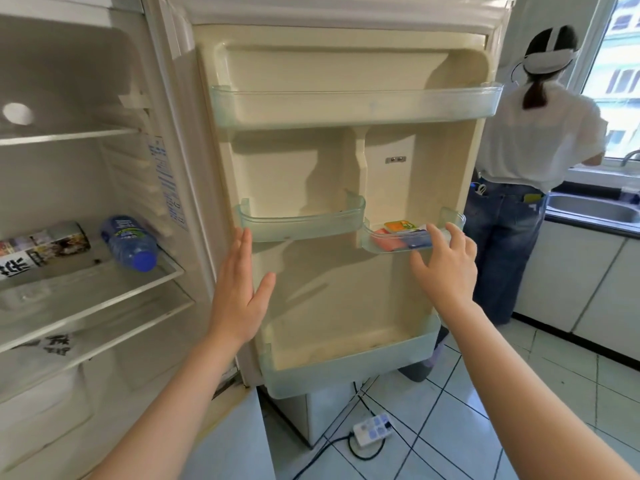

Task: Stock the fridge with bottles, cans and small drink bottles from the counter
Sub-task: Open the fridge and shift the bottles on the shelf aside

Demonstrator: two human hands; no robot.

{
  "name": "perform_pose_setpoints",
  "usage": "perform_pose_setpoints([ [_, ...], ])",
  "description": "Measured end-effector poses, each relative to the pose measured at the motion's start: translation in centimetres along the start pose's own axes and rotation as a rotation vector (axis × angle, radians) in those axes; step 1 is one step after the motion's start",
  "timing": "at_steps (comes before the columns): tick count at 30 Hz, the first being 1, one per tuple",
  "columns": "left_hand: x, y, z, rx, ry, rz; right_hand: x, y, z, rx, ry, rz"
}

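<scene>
1. The left hand (pixel 239 289) is hovering in front of the open fridge door (pixel 346 296). Its grip is spread flat and is holding nothing, with the fingertips just under the left mid bin (pixel 301 221).
2. The right hand (pixel 446 268) is held out at the small right bin (pixel 372 237). Its grip is loosely spread and is pinching nothing, with the fingertips lying over the front rim (real contact is hard to judge).
3. Flat packets (pixel 398 227) in orange, red and blue are lying in that bin; their print is too small to read.
4. A bottle (pixel 128 242) is lying on its side on a fridge shelf (pixel 138 288), its blue cap pointing outward. The writing on its blue and green label is too blurred to read.
5. A carton (pixel 41 247) is lying just left of the bottle, showing bold black characters cut off by the frame edge.
6. A sticker (pixel 166 181) with blue print is sitting on the fridge wall; it is illegible.
7. A second person (pixel 530 150) in a white shirt and jeans is standing at a sink (pixel 588 211), back turned.
8. A power strip (pixel 374 429) is lying on the tiled floor.
</scene>
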State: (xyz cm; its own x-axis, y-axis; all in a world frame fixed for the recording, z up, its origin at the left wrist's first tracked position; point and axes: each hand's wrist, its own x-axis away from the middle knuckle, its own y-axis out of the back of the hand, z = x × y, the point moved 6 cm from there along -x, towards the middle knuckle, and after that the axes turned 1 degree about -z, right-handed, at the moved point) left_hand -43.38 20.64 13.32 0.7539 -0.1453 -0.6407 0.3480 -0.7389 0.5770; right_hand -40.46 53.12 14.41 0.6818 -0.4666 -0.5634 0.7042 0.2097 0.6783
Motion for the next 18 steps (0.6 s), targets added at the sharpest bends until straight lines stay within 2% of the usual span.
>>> perform_pose_setpoints([
  [8,-0.2,-0.3,-0.4,-0.005,0.031,0.021,3.5,-1.4,3.9,-0.202,0.188,0.187],
  [18,-0.3,0.6,0.0,0.049,0.038,0.111,5.8,-2.6,5.8,-0.26,0.113,0.256],
])
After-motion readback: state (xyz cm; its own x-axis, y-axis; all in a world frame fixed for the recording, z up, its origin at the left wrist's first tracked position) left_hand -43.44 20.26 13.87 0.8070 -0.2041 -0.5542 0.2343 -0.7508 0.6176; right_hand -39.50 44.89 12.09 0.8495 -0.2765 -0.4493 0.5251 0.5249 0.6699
